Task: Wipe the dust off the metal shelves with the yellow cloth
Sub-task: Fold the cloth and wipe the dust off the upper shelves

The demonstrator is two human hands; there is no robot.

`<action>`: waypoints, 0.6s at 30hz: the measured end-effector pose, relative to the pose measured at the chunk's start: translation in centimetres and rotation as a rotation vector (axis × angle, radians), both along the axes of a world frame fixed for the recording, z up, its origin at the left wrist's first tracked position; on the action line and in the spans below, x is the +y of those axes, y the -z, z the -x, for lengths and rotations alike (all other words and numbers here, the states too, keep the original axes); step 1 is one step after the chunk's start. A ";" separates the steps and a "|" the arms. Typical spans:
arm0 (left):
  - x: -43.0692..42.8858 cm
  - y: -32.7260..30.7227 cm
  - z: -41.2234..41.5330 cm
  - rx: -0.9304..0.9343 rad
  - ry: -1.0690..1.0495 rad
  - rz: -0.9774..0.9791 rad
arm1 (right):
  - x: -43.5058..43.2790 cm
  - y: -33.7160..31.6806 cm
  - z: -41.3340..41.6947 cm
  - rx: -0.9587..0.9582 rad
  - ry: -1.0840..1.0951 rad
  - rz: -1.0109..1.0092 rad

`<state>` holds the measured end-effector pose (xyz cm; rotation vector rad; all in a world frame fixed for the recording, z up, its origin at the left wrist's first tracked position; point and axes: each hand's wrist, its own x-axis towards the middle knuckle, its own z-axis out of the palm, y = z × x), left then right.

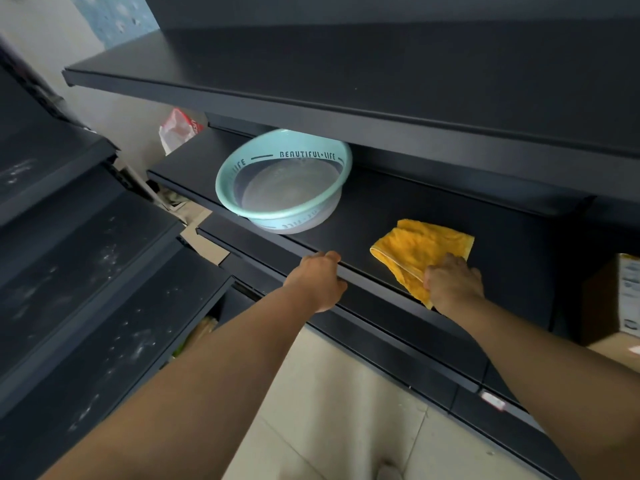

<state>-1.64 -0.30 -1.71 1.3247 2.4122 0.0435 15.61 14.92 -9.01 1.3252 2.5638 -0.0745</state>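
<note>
My yellow cloth (422,244) lies folded and slightly rumpled on the right part of the dark metal shelf (363,216), close to its near edge. Its near corner is bunched under my right grip (453,282). The shelf is flat and matte, with the upper shelf (311,81) overhanging it.

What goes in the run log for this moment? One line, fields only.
phase: wiping | right hand: holds yellow cloth on metal shelf | left hand: grips shelf front edge | basin: same shelf, left of cloth
</note>
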 end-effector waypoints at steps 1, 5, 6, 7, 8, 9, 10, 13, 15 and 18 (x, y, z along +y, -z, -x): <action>-0.3 -0.1 0.2 0.003 -0.009 -0.002 | -0.2 0.1 -0.1 0.021 0.014 0.012; -1.4 -0.6 1.1 0.006 -0.039 0.011 | -0.3 0.4 0.0 0.135 0.042 0.071; -1.6 -0.7 1.2 0.007 -0.048 0.013 | -0.1 0.4 0.2 0.102 0.038 0.074; -1.8 -0.8 1.3 0.008 -0.056 0.016 | 0.0 0.4 0.3 0.068 0.032 0.059; -2.0 -0.9 1.3 0.008 -0.061 0.017 | 0.0 0.2 0.5 0.048 0.033 0.037; -2.2 -0.9 1.2 0.005 -0.063 0.019 | -0.1 0.2 0.6 0.041 0.034 0.012; -2.4 -0.9 1.2 0.000 -0.064 0.018 | -0.2 0.1 0.5 0.037 0.033 -0.013; -3.0 -0.5 0.8 -0.024 -0.061 0.009 | -1.0 -0.3 0.5 0.022 0.011 -0.044; -3.1 -0.4 0.6 -0.041 -0.049 0.001 | -2.0 -1.4 0.8 0.034 -0.058 -0.057; -3.3 -0.4 -0.1 -0.077 -0.027 -0.039 | -3.9 -4.8 2.1 0.163 -0.187 -0.075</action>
